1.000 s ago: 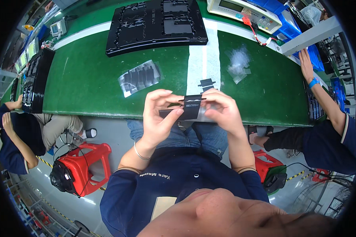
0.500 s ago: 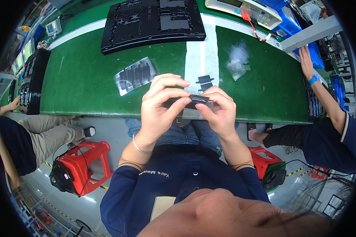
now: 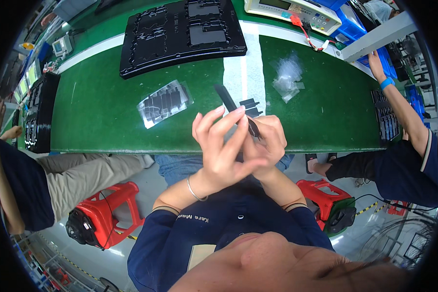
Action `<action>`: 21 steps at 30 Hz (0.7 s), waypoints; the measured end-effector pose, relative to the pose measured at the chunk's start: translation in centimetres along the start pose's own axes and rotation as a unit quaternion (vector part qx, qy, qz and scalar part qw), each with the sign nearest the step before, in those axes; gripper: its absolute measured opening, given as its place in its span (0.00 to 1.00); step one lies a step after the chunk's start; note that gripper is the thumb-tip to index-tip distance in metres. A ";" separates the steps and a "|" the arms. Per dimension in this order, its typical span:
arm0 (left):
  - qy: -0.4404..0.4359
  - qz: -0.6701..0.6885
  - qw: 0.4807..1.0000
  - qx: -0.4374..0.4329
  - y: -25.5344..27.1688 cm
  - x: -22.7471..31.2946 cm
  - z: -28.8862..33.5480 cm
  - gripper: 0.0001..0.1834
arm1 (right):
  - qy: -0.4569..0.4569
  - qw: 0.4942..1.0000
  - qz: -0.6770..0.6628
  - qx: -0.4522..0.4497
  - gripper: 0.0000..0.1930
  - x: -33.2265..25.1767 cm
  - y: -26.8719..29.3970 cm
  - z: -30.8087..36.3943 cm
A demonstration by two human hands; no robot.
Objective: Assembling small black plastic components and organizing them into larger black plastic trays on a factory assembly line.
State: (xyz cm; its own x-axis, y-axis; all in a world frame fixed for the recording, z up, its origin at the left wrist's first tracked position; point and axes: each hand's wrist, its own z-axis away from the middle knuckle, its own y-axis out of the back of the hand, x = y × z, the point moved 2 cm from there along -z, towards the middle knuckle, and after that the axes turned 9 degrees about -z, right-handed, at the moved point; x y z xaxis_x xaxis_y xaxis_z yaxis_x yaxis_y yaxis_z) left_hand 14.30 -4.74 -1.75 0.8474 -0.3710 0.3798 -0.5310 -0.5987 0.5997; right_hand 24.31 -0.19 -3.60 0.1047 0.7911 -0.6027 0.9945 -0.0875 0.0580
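Observation:
A thin, flat black piece [image 3: 225, 97] is held tilted above the near edge of the green table, its long narrow side toward me. My right hand [image 3: 270, 141] is closed on its lower end. My left hand [image 3: 218, 148] has its fingers stretched and apart, with fingertips against the side of the piece and the thumb free. Just beyond my hands, small black tabbed pieces [image 3: 250, 106] lie on a white strip [image 3: 242, 63] along the table. Farther left lies a clear sheet with several black strips [image 3: 164, 102].
A stack of black moulded trays [image 3: 180, 39] stands at the back, with a bench instrument [image 3: 297, 14] and red leads at its right. Crumpled clear film [image 3: 288, 80] lies on the right. Co-workers' arms reach in at both sides. Red stools [image 3: 114, 214] flank me.
The black piece has turned from lying level between both hands to a steep tilt. My left hand has released its pinch and spread its fingers, moving lower and right.

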 end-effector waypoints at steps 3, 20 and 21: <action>-0.015 -0.065 0.997 -0.034 -0.6 0.5 0.3 0.42 | -0.001 0.999 0.042 0.010 0.13 0.0 0.2 -0.2; 0.253 0.661 0.706 -0.037 -1.3 -3.1 1.5 0.35 | -0.288 0.910 -0.284 -0.094 0.06 1.1 1.2 0.1; 0.243 0.599 0.761 -0.046 -1.4 -3.5 1.9 0.34 | -0.292 0.907 -0.293 -0.074 0.06 1.0 1.1 0.3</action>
State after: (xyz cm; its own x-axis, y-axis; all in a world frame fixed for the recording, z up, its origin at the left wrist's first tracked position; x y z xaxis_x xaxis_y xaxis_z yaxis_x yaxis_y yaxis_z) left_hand 12.06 -3.93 -5.24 -0.3365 -0.2925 0.8951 -0.9383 0.0234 -0.3451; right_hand 25.52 0.36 -4.36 -0.4202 0.2151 -0.8816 0.8729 0.3614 -0.3278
